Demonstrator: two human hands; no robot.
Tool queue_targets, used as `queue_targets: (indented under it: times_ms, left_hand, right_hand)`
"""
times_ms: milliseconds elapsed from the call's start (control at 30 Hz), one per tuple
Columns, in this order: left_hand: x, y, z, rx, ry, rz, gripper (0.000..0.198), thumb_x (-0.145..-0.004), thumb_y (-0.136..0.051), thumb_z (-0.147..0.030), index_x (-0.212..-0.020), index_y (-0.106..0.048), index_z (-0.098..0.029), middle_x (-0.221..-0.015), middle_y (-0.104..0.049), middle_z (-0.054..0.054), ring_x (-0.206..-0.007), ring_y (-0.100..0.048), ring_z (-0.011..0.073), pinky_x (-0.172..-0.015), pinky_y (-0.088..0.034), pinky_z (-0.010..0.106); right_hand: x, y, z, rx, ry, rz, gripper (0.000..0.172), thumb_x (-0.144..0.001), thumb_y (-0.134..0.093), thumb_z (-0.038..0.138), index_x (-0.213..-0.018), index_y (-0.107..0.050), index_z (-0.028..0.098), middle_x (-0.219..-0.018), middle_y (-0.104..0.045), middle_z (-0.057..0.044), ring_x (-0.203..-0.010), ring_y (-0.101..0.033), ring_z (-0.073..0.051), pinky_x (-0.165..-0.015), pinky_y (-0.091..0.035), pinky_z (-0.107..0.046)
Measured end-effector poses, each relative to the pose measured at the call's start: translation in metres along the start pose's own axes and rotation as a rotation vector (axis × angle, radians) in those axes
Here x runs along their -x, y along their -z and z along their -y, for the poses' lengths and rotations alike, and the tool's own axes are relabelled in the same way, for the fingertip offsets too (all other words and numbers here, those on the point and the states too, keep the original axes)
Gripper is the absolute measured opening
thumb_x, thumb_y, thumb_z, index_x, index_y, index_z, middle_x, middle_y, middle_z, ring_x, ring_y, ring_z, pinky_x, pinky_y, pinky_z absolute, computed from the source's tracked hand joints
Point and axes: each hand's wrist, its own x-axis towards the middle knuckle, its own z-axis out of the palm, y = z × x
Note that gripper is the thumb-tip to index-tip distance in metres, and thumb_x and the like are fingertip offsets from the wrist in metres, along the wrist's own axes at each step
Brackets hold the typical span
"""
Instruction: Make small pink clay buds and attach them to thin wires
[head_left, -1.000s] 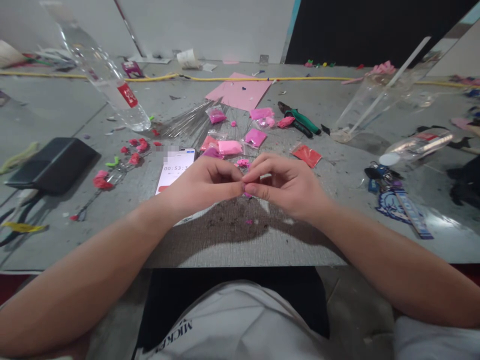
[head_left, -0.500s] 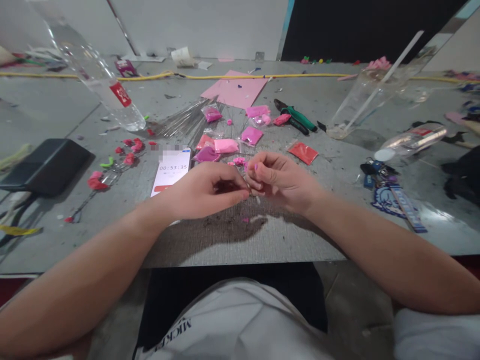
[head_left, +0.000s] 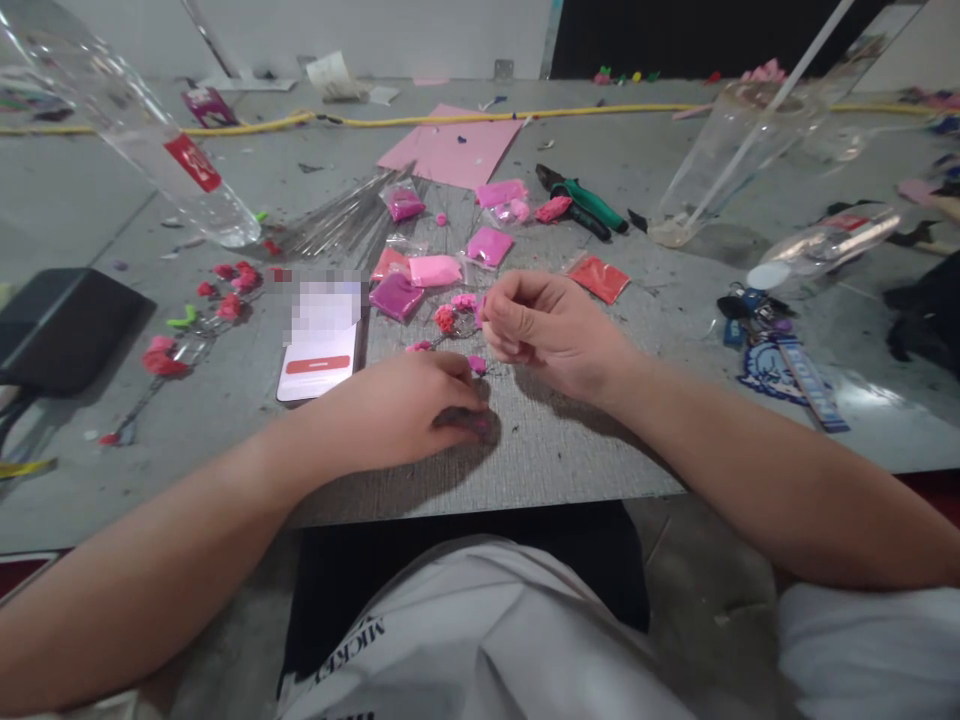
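Note:
My right hand (head_left: 551, 325) is raised over the table, thumb and fingers pinched together. A small bit of pink clay (head_left: 481, 312) shows at its fingertips, mostly covered by them. Lower down, my left hand (head_left: 420, 405) reaches to the tabletop with bent fingers. Its fingertips are shadowed and blurred around a pinkish speck, so their grip is unclear. Just beyond both hands lie small clay flowers on thin wires, including a coral one (head_left: 445, 319) and a magenta one (head_left: 476, 365). Behind them are several clay packets, among them a purple one (head_left: 397, 298) and a light pink one (head_left: 435, 270).
A phone (head_left: 319, 340) lies left of the clay packets. Thin wires (head_left: 337, 220), green-handled cutters (head_left: 592, 205) and pink paper (head_left: 457, 150) are farther back. A tall bottle (head_left: 172, 160) stands left, a clear cup (head_left: 727, 160) right. Keys with a tag (head_left: 780, 370) lie right.
My left hand has come away from the right hand and dropped toward the tabletop, nearer me. The right hand stays pinched. With the hands apart, more clay flowers show. The camera view has shifted slightly.

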Motion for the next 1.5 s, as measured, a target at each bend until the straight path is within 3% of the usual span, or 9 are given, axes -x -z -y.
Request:
queue_targets:
  times_ms: [233,300,433,567,633,800,1067,1300,1500]
  left_hand:
    - [-0.002,-0.005,-0.004,0.049,-0.019,-0.071,0.020,-0.100,-0.067,-0.017,-0.097,-0.086,-0.022,-0.092,-0.075,0.003,-0.080,-0.071,0.0172,-0.076,-0.052,0.031]
    - [-0.003,-0.002,0.000,0.099,-0.084,-0.199,0.018,-0.100,-0.069,-0.017,-0.098,-0.086,-0.022,-0.093,-0.076,0.004,-0.083,-0.071,0.0171,-0.076,-0.054,0.030]
    - [-0.006,0.007,0.007,0.292,-0.250,-0.587,0.010,-0.094,-0.080,-0.020,-0.100,-0.087,-0.023,-0.091,-0.075,0.004,-0.081,-0.071,0.0148,-0.074,-0.057,0.026]
    - [-0.008,0.010,0.006,0.535,-0.303,-0.744,0.010,-0.086,-0.090,-0.019,-0.094,-0.088,-0.025,-0.083,-0.073,0.003,-0.073,-0.068,0.0130,-0.068,-0.057,0.025]
    - [-0.009,0.008,0.004,0.676,-0.300,-0.753,0.009,-0.084,-0.091,-0.019,-0.091,-0.087,-0.024,-0.081,-0.072,0.004,-0.071,-0.066,0.0126,-0.064,-0.056,0.024]
    - [-0.011,0.003,0.003,0.946,-0.297,-0.661,0.010,-0.083,-0.092,-0.017,-0.089,-0.087,-0.023,-0.079,-0.071,0.003,-0.071,-0.065,0.0124,-0.064,-0.055,0.024]
    - [-0.011,-0.007,0.004,1.191,-0.288,-0.629,0.017,-0.085,-0.090,-0.015,-0.095,-0.089,-0.028,-0.084,-0.070,0.003,-0.074,-0.065,0.0114,-0.067,-0.056,0.024]
    - [-0.012,-0.016,0.001,1.321,-0.264,-0.618,0.019,-0.084,-0.091,-0.017,-0.096,-0.090,-0.031,-0.089,-0.071,0.002,-0.076,-0.065,0.0103,-0.067,-0.057,0.022]
    - [-0.011,-0.017,0.002,1.285,-0.275,-0.652,0.018,-0.086,-0.091,-0.020,-0.097,-0.090,-0.032,-0.086,-0.071,0.002,-0.078,-0.065,0.0107,-0.072,-0.057,0.023]
  right_hand:
    - [-0.001,0.001,-0.001,0.089,0.034,-0.064,0.055,-0.086,-0.080,0.073,-0.075,-0.055,0.025,-0.063,-0.041,0.007,-0.054,-0.038,-0.010,-0.051,-0.033,-0.029]
    - [-0.003,0.003,-0.002,0.092,0.058,-0.118,0.057,-0.089,-0.072,0.078,-0.075,-0.058,0.024,-0.061,-0.040,0.006,-0.053,-0.037,-0.011,-0.050,-0.031,-0.029]
    - [-0.002,0.004,-0.003,0.173,0.251,-0.297,0.061,-0.103,-0.051,0.076,-0.075,-0.064,0.023,-0.058,-0.042,0.004,-0.052,-0.037,-0.012,-0.049,-0.027,-0.030]
    - [0.010,-0.004,-0.002,0.371,0.498,-0.345,0.050,-0.113,-0.049,0.054,-0.078,-0.065,0.022,-0.065,-0.053,0.002,-0.058,-0.046,-0.011,-0.054,-0.036,-0.029]
    - [0.017,-0.008,-0.002,0.483,0.604,-0.292,0.046,-0.115,-0.049,0.048,-0.081,-0.064,0.021,-0.068,-0.056,0.002,-0.060,-0.049,-0.011,-0.057,-0.039,-0.029]
    - [0.026,-0.010,-0.003,0.584,0.680,-0.171,0.030,-0.115,-0.050,0.037,-0.093,-0.064,0.022,-0.073,-0.060,0.003,-0.063,-0.054,-0.011,-0.065,-0.045,-0.029]
    - [0.029,-0.015,0.002,0.836,0.852,0.008,0.026,-0.116,-0.049,0.034,-0.097,-0.061,0.021,-0.079,-0.061,0.001,-0.070,-0.055,-0.012,-0.067,-0.047,-0.029]
    - [0.029,-0.019,-0.002,0.850,0.874,0.007,0.026,-0.116,-0.048,0.033,-0.097,-0.059,0.021,-0.081,-0.062,0.001,-0.073,-0.058,-0.012,-0.067,-0.048,-0.028]
    - [0.030,-0.020,-0.002,0.842,0.872,0.010,0.023,-0.116,-0.048,0.032,-0.100,-0.060,0.019,-0.084,-0.064,0.000,-0.076,-0.058,-0.012,-0.069,-0.050,-0.026]
